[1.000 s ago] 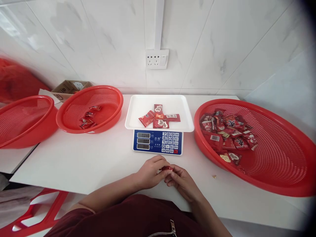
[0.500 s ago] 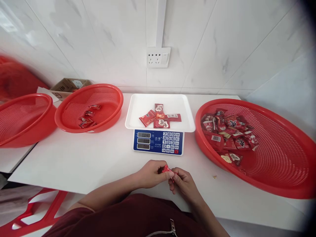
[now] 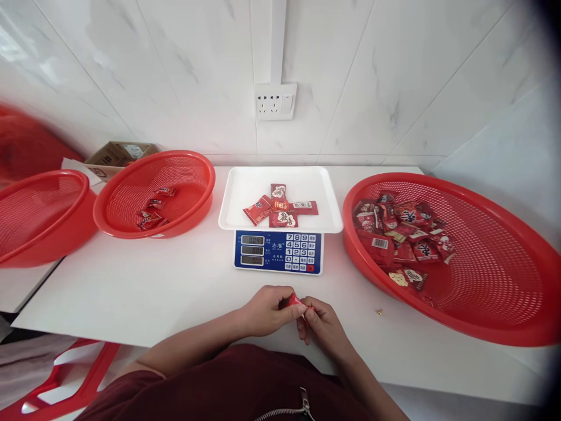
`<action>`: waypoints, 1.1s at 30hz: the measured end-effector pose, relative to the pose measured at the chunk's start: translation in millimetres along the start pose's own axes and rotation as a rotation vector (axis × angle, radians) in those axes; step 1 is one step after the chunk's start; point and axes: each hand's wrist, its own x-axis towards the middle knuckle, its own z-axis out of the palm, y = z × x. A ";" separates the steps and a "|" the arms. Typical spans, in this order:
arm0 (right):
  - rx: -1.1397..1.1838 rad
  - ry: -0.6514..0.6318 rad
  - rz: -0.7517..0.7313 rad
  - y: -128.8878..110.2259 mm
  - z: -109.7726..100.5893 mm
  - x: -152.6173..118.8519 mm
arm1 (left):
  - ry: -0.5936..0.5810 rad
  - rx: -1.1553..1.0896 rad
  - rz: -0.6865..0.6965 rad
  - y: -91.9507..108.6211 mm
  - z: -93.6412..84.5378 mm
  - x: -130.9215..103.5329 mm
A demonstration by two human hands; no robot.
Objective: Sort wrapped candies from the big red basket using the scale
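My left hand [image 3: 269, 310] and my right hand [image 3: 325, 328] meet above the table's front part, both closed on one small red packet [image 3: 294, 300], which is partly covered by the fingers. Beyond them stands a digital scale [image 3: 278, 252] with a blue keypad and a white tray [image 3: 228, 202]. Several red packets [image 3: 283, 218] lie on the tray in a cross-like cluster. At the right, a large red basket [image 3: 486, 292] holds many red packets [image 3: 409, 216]. A smaller red basket [image 3: 193, 204] at the left contains a few small packets [image 3: 151, 220].
Another red basket [image 3: 52, 231] stands at the far left, near a cardboard box [image 3: 109, 156]. A tiny gold-coloured piece [image 3: 379, 312] lies on the white table [image 3: 144, 286] right of my hands. A wall socket [image 3: 275, 102] is behind the scale.
The view has shifted slightly, so the baskets and scale appear a little further left. Both hands keep the packet between their fingers with barely any change.
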 end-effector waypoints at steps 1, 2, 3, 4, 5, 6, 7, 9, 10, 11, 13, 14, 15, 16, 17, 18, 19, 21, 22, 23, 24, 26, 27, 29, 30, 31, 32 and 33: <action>-0.005 0.014 0.006 -0.5 0.5 0.1 | -0.009 -0.002 -0.002 -0.6 0.4 0.2; -0.013 0.027 0.010 -1.2 1.0 0.1 | -0.019 -0.006 -0.001 -1.0 0.8 0.4; -0.022 0.038 0.013 -2.0 1.5 0.1 | -0.028 -0.008 0.000 -1.0 1.0 0.7; -0.029 0.046 0.014 -3.0 1.9 0.1 | -0.036 -0.006 -0.001 -0.8 1.2 0.9; -0.035 0.050 0.012 -4.2 2.2 0.0 | -0.039 -0.001 -0.005 -0.2 1.2 1.1; -0.041 0.052 0.008 -5.3 2.5 -0.2 | -0.040 0.006 -0.009 0.5 1.1 1.2; -0.047 0.052 0.004 -6.3 2.7 -0.3 | -0.038 0.014 -0.015 1.2 0.8 1.4; -0.054 0.052 0.002 -7.8 3.0 -0.3 | -0.036 0.029 -0.024 2.7 -0.2 1.8; -0.054 0.056 0.007 -8.0 3.1 -0.2 | -0.037 0.034 -0.024 3.4 -0.7 2.0; -0.049 0.062 0.014 -7.9 3.1 0.0 | -0.041 0.034 -0.019 3.9 -1.2 2.1; -0.025 0.080 0.022 -6.3 3.1 0.8 | -0.049 0.025 -0.002 4.5 -1.5 2.1; -0.009 0.085 0.019 -5.1 3.0 1.3 | -0.050 0.015 0.006 4.7 -1.3 1.9; 0.005 0.084 0.011 -3.6 2.9 1.7 | -0.050 -0.001 0.014 4.9 -0.9 1.6; 0.013 0.074 0.000 -2.2 2.9 2.0 | -0.050 -0.025 0.020 5.0 -0.5 1.3; 0.013 0.058 -0.012 -0.8 3.1 2.1 | -0.047 -0.050 0.023 5.0 -0.1 1.0; -0.001 0.040 -0.021 0.3 3.3 2.0 | -0.043 -0.069 0.023 4.9 0.2 0.6; -0.028 0.026 -0.028 1.1 3.7 1.7 | -0.038 -0.077 0.019 4.6 0.2 0.4; -0.100 0.021 -0.045 1.7 4.7 0.5 | -0.027 -0.058 -0.002 3.6 -0.5 0.2; -0.133 0.031 -0.053 1.5 5.2 -0.1 | -0.023 -0.039 -0.014 2.8 -1.1 0.3; -0.160 0.043 -0.060 1.2 5.6 -0.8 | -0.025 -0.021 -0.021 2.0 -1.6 0.5; -0.178 0.053 -0.064 0.7 5.9 -1.4 | -0.029 -0.012 -0.024 1.1 -1.9 0.8; -0.194 0.060 -0.063 -0.1 5.9 -2.2 | -0.042 -0.020 -0.018 -0.4 -1.9 1.4; -0.197 0.056 -0.059 -0.4 5.7 -2.4 | -0.051 -0.036 -0.010 -0.8 -1.5 1.6; -0.192 0.044 -0.054 -0.5 5.2 -2.6 | -0.065 -0.083 0.008 -0.6 -0.7 2.2; -0.188 0.039 -0.056 -0.4 5.0 -2.6 | -0.065 -0.095 0.017 0.0 -0.5 2.5; -0.183 0.033 -0.061 -0.1 4.9 -2.5 | -0.059 -0.091 0.024 0.9 -0.5 2.9; -0.178 0.029 -0.070 0.4 4.8 -2.3 | -0.047 -0.070 0.030 2.1 -0.8 3.3; -0.172 0.026 -0.081 1.0 4.8 -2.1 | -0.033 -0.037 0.036 3.3 -1.4 3.8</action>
